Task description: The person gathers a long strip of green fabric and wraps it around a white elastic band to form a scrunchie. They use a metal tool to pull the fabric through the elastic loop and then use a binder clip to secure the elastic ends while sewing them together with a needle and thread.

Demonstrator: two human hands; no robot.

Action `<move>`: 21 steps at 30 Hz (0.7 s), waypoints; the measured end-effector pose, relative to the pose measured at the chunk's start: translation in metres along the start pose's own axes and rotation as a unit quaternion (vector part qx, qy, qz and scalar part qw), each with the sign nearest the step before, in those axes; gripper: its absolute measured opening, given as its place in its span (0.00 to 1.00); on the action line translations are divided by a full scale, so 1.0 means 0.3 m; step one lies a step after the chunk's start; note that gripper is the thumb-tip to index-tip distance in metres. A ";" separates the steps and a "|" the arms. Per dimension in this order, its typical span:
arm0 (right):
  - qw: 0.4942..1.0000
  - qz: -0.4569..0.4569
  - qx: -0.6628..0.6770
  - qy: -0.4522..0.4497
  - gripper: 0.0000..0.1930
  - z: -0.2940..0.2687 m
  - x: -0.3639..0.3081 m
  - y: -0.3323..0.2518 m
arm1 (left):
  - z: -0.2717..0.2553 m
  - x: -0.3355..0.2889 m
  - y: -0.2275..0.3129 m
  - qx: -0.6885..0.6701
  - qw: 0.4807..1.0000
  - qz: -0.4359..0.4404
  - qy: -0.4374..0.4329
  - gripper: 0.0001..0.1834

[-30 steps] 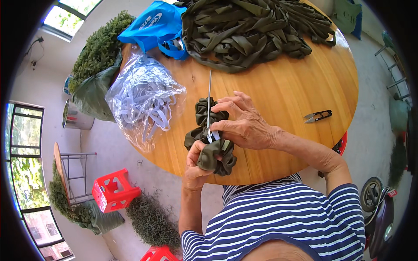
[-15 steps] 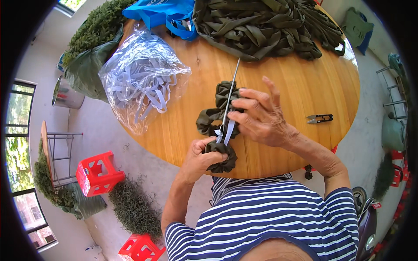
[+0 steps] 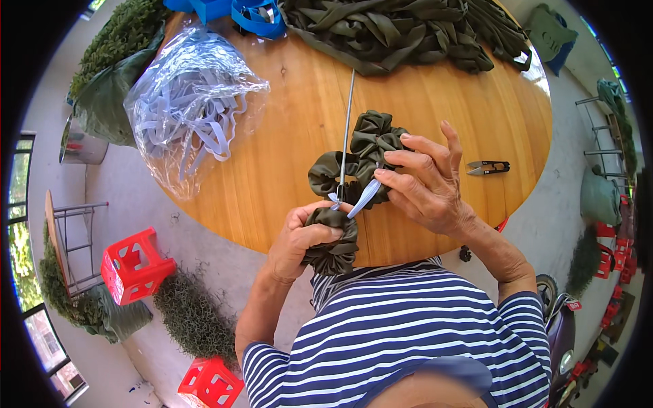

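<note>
The round wooden table (image 3: 435,88) serves as the landmark here. Over its near edge, the left hand (image 3: 303,234) is closed tight around a bunched end of a dark green gathered fabric tube (image 3: 357,160), which curls away from the fist toward the table's middle in a loose ring. The right hand (image 3: 425,183) sits just to the right of that ring, thumb and forefinger pinched on a pale elastic band (image 3: 364,196) that comes out of the fabric beside the left fist. A long thin metal rod (image 3: 347,122) runs from the point where the two hands meet straight out toward the far side of the table, so its long axis points away from the person (nearly in line with the fabric pile beyond). Both hands are close together, almost touching at the rod's near end; the left is the nearer one to the rod's base.

Farther right on the table lies a small pair of snips (image 3: 488,166), well apart from the hands. At the far edge sits a heap of green fabric strips (image 3: 401,30); at the left edge, a clear plastic bag of pale bands (image 3: 190,102).
</note>
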State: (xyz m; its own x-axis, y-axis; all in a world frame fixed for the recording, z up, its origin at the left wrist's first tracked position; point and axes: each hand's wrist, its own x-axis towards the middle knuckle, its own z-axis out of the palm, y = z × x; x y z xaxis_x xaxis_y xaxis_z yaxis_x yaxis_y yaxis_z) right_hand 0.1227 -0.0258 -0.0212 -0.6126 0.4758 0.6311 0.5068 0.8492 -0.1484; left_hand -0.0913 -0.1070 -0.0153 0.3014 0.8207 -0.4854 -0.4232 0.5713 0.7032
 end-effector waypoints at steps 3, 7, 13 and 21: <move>1.000 0.017 0.017 -0.009 0.15 -0.009 0.002 -0.011 | 0.026 -0.001 -0.009 0.009 0.999 0.011 0.035 0.12; 0.999 0.027 0.042 -0.017 0.20 -0.007 0.003 -0.035 | 0.045 0.006 -0.025 0.040 0.997 0.031 0.060 0.09; 0.995 0.075 0.059 -0.028 0.24 -0.003 -0.011 -0.058 | 0.054 0.002 -0.030 0.068 0.994 0.055 0.067 0.08; 0.997 0.045 0.050 -0.029 0.20 0.007 -0.013 -0.086 | 0.072 0.004 -0.030 0.037 0.995 0.054 0.070 0.05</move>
State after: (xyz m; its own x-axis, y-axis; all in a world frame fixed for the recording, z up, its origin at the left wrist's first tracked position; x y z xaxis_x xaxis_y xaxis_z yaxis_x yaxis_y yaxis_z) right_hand 0.1106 -0.0491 -0.0215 -0.6022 0.5619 0.5671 0.5011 0.8190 -0.2794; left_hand -0.0686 -0.1113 -0.0110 0.1339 0.8734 -0.4683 -0.3817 0.4816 0.7889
